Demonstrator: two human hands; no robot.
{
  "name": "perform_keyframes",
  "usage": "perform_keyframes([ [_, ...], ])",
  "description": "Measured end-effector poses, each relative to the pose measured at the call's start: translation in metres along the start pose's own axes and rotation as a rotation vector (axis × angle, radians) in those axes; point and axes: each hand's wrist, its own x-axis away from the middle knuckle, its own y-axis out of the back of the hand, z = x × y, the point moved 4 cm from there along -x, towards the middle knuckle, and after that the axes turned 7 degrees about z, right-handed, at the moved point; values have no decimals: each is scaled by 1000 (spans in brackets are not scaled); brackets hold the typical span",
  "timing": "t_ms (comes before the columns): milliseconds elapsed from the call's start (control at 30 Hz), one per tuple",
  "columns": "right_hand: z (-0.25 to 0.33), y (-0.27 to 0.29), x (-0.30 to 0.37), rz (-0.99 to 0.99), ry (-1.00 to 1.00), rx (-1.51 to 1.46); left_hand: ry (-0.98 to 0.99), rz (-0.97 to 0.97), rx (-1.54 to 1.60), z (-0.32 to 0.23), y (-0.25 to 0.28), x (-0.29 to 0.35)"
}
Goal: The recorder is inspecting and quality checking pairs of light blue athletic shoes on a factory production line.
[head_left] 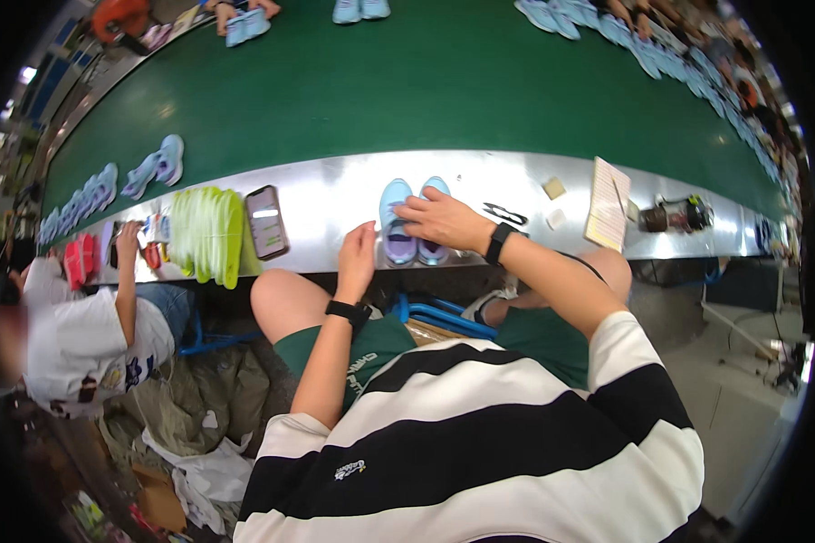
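A pair of light blue sneakers with lilac parts stands side by side on the metal ledge before me; the left sneaker (396,199) and right sneaker (436,185) point away from me. My right hand (445,220) lies across the pair from the right, its fingers spread and reaching onto the left sneaker's upper. It covers much of the right one. My left hand (357,258) is raised just left of the pair, apart from it, fingers stretched out with nothing visible in them. Black scissors (505,214) rest to the right of the shoes.
Left on the ledge are a phone (265,222) and a bundle of yellow-green shoe-shaped pieces (210,235). To the right lie pale blocks (553,188), a notepad (608,204) and a dark jar (677,215). Beyond runs a green belt (353,100) carrying sneakers. A co-worker (100,335) sits at left.
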Motion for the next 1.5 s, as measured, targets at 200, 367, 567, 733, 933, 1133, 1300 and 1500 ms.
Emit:
perform_keyframes([
  [200, 10, -2, -7, 40, 80, 166, -191, -243, -326, -21, 84, -8],
  [367, 17, -5, -1, 68, -39, 92, -263, -410, -791, 7, 203, -49],
  [567, 23, -18, 20, 74, 33, 48, 116, -331, -802, 24, 215, -78],
  [733, 23, -12, 10, 82, 121, 72, 149, -316, -852, 41, 225, -85],
  [933, 21, -7, -1, 97, 169, 101, 218, -294, -836, 31, 221, -80],
  [1133, 11, -15, -10, 165, 216, 55, 8, -336, -804, -28, 173, -27],
  [1300, -9, 34, 2, -93, -219, -160, -88, -76, -428, -47, 142, 35],
  [1500, -48, 46, 44, -409, -891, -445, -207, -144, -519, -35, 142, 68],
])
